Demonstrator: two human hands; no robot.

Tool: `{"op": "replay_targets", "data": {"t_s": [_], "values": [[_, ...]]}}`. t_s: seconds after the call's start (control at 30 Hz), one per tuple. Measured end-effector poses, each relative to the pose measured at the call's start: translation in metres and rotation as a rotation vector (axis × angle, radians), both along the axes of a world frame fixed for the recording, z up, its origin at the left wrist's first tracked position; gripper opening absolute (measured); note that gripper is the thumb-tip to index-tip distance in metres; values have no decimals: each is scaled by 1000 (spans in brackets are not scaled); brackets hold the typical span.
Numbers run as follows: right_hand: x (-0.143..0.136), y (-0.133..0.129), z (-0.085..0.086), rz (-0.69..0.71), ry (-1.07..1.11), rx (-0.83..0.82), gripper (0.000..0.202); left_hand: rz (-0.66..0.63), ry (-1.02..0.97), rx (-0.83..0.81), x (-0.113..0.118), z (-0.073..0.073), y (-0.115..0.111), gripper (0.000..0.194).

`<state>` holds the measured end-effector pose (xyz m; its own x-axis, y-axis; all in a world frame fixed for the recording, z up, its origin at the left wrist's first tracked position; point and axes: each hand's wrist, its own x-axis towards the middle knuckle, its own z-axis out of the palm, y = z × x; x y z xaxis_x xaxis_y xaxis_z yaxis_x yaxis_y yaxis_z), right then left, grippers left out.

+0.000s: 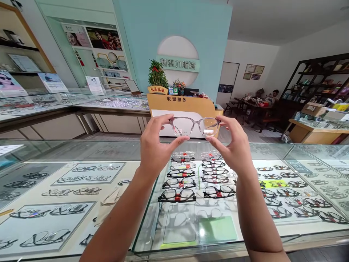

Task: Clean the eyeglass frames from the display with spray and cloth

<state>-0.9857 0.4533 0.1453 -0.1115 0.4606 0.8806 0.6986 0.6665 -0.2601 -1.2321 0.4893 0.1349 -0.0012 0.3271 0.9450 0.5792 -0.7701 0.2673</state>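
A pair of eyeglasses with a clear greyish frame is held up in front of me, above the glass display case. My left hand pinches its left end, with the thumb under the left lens. My right hand grips the right end the same way, its thumb below the right lens. The frame is roughly level, and the lenses carry small printed labels. Beneath my hands, rows of black-framed glasses with red tags lie inside the case.
More glasses lie on trays in the left part of the case and in its right section. Across the aisle stand another display counter and a yellow cashier desk. A person sits at a dark table at the back right.
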Motion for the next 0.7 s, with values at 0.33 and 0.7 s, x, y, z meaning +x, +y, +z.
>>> {"op": "replay_targets", "data": {"t_s": [0.33,0.7], "values": [[4,8,-7,16,-35,-109,58,84,-25,21,7,-4,-5,63],[-1,5,-4,-14,-7,-41,52,-74,-81,-177,3,-9,8,64]]}}
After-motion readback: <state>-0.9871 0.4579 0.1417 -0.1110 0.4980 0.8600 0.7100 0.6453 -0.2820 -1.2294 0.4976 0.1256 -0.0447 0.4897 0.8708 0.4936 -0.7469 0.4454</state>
